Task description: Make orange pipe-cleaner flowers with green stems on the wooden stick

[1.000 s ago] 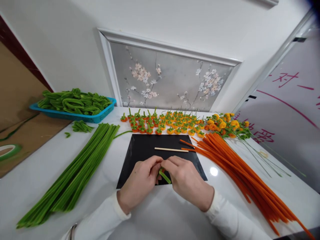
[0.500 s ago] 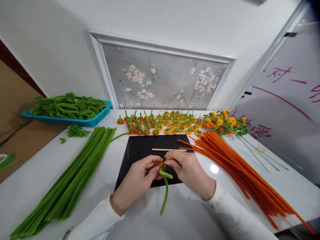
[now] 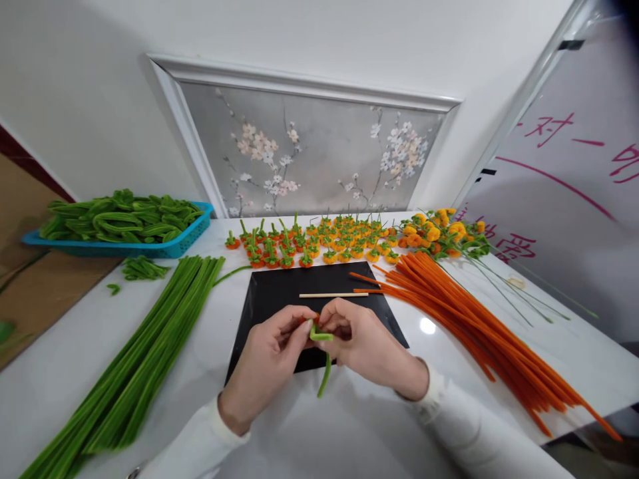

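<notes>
A white wall [image 3: 309,40] rises behind a white table [image 3: 184,379], with a white panel [image 3: 574,199] bearing red writing on the far right. Set into the wall is a framed blossom picture [image 3: 319,146]. A long bundle of fuzzy orange sticks [image 3: 479,326] slants over the right side of the table, and a bundle of fuzzy green sticks [image 3: 134,359] over the left. Beyond the green bundle, on the far left, a blue basket [image 3: 170,247] is heaped with green loops [image 3: 124,216]. Rows of small orange and yellow flowers [image 3: 344,256] stand along the far side of a black mat [image 3: 269,293], with a loose flower bunch [image 3: 434,233] to their right. Over the near part of the mat, the left hand [image 3: 264,359] pinches a small orange and green piece [image 3: 319,336] between thumb and forefinger; the right hand [image 3: 367,342] has its fingers curled in against the piece's right side, their exact grip hidden. A short green strip [image 3: 325,379] hangs below, between the hands. A thin pale rod [image 3: 333,295] lies across the mat, and green clippings [image 3: 144,269] lie just in front of the basket.
</notes>
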{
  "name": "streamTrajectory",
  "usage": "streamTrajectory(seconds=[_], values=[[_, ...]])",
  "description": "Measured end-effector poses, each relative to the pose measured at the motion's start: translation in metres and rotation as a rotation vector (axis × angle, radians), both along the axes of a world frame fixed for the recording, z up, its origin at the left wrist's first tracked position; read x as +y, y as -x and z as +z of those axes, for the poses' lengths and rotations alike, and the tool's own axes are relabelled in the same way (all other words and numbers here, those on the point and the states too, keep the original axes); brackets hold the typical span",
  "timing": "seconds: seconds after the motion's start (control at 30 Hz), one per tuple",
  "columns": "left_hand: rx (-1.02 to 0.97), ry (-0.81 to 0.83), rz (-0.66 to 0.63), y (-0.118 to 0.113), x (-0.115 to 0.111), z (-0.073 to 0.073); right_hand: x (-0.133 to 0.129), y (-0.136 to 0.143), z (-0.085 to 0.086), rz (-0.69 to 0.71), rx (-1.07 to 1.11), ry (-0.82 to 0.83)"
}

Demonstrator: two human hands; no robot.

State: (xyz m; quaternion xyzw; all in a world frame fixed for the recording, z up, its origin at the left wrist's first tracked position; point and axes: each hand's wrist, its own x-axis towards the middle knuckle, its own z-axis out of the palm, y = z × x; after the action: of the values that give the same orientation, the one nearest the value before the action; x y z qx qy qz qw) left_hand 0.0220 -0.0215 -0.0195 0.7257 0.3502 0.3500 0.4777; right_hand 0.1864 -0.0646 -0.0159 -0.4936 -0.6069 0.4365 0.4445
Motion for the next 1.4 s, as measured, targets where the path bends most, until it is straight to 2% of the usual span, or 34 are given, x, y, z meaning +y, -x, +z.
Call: streamTrajectory(seconds=[0.1, 0.17, 0.3, 0.43, 0.5, 0.7, 0.8, 0.87, 1.0, 1.13, 1.27, 1.4], values=[[0.084, -0.108, 0.029, 0.001, 0.000, 0.000, 0.002, 0.000, -0.002, 0.016, 0.153, 0.100], [0.142, -0.184, 0.052, 0.002, -0.001, -0.001, 0.002, 0.000, -0.002, -0.001, 0.175, 0.114], [0.166, -0.256, 0.135, 0.000, -0.005, -0.004, -0.001, 0.001, 0.003, -0.052, 0.010, 0.033], [0.171, -0.285, 0.140, -0.002, -0.007, -0.004, -0.004, 0.003, 0.006, -0.090, -0.114, -0.066], [0.167, -0.288, 0.144, -0.002, -0.007, -0.004, -0.004, 0.004, 0.005, -0.114, -0.059, -0.085], [0.080, -0.187, 0.097, -0.002, -0.008, -0.001, 0.002, 0.006, -0.002, -0.099, 0.322, 0.011], [0.036, -0.106, 0.071, -0.003, -0.010, -0.001, 0.002, 0.006, -0.003, -0.082, 0.369, 0.023], [-0.021, -0.033, 0.051, -0.003, -0.010, -0.002, 0.002, 0.005, -0.003, -0.075, 0.300, -0.019], [-0.039, 0.023, 0.052, -0.002, -0.007, -0.005, -0.001, 0.001, 0.003, -0.083, -0.048, -0.196], [0.029, -0.022, 0.039, -0.001, -0.006, -0.004, -0.003, -0.001, 0.009, -0.119, -0.273, -0.289], [0.063, -0.052, 0.020, -0.002, -0.007, -0.003, -0.004, 0.001, 0.007, -0.198, -0.471, -0.407], [0.130, -0.164, 0.040, -0.002, -0.008, 0.001, -0.004, 0.002, 0.003, -0.259, -0.535, -0.426]])
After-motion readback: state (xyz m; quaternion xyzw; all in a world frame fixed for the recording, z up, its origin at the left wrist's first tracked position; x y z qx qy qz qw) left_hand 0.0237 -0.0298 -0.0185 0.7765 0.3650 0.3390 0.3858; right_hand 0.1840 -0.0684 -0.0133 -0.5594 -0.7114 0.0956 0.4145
